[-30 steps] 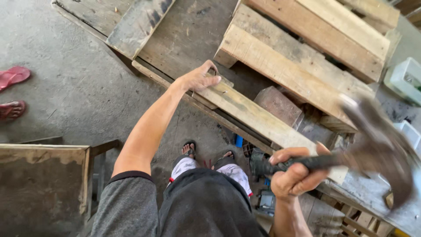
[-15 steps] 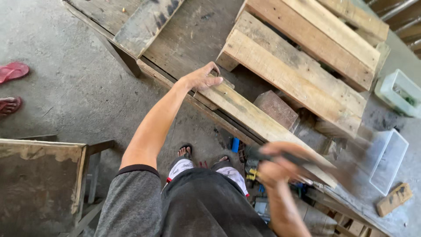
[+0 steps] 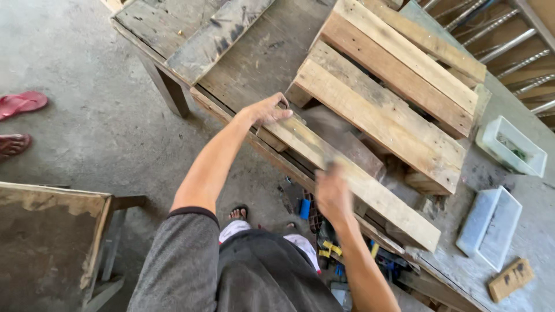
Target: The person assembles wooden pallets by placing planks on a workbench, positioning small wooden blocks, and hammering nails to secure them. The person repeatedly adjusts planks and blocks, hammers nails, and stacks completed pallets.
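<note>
Far left: red sandals (image 3: 22, 104) on the concrete floor (image 3: 75, 133), another person's foot by them, well apart from the work. A worn bench (image 3: 46, 231) sits low left.

Left hand (image 3: 267, 110) is pressed down on the near plank (image 3: 358, 185) of the wooden pallet (image 3: 393, 110), fingers curled over its far edge and thumb along the top, pinning it to the workbench (image 3: 254, 52).

Right hand (image 3: 332, 193) is over the middle of the same plank, motion-blurred. Can't tell whether the fingers are closed or what they hold.

Right: two white plastic trays (image 3: 491, 228), small wood block (image 3: 510, 279), tools (image 3: 329, 248) on the floor under the bench.

Risks, as I judge them: the bracing hand sits close to the moving one on the same plank, so a stray swing could catch its fingers. Rough timber means splinters. Open-toed footwear beside floor tools is exposed to anything that drops.
</note>
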Tool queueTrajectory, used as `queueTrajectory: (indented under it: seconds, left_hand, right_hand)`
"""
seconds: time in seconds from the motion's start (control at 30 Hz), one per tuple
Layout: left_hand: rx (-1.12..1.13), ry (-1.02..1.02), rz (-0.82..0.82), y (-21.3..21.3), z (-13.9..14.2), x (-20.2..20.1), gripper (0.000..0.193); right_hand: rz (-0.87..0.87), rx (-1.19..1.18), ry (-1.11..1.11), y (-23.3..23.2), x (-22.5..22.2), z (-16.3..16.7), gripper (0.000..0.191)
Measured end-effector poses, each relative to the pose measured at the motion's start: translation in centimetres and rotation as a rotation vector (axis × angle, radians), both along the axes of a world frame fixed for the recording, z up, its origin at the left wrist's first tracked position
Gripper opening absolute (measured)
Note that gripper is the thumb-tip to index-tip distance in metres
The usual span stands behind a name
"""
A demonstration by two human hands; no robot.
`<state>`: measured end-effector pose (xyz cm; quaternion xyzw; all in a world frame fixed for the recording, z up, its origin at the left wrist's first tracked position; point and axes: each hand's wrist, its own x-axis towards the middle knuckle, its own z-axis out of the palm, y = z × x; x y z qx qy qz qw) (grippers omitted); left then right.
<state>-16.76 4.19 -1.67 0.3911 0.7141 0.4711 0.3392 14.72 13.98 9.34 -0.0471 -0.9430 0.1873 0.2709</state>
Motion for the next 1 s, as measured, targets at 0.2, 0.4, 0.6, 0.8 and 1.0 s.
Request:
queueTrajectory:
  seconds: [0.2,0.4,0.6,0.8,1.0]
  left_hand:
    - [0.032,0.007,0.006,-0.1,1.4,0.6,0.066]
    - [0.054,0.146,0.015,-0.7,2.0,0.5,0.073]
    - [0.112,-0.041,0.102,-1.3,3.2,1.0,0.075]
    - [0.078,0.023,0.134,-1.4,3.1,1.4,0.069]
    - [-0.164,0.266,0.362,-2.1,3.2,2.9,0.070]
  right_hand:
    - [-0.334,-0.427,-0.459,3.5,5.1,-2.2,0.027]
    - [-0.361,-0.882,-0.223,3.7,10.0,-3.2,0.025]
    - [-0.545,-0.586,-0.379,7.5,10.6,-10.9,0.029]
    - [-0.490,-0.347,-0.257,9.0,11.8,-12.7,0.037]
    - [-0.561,-0.396,-0.369,7.9,11.2,-12.3,0.035]
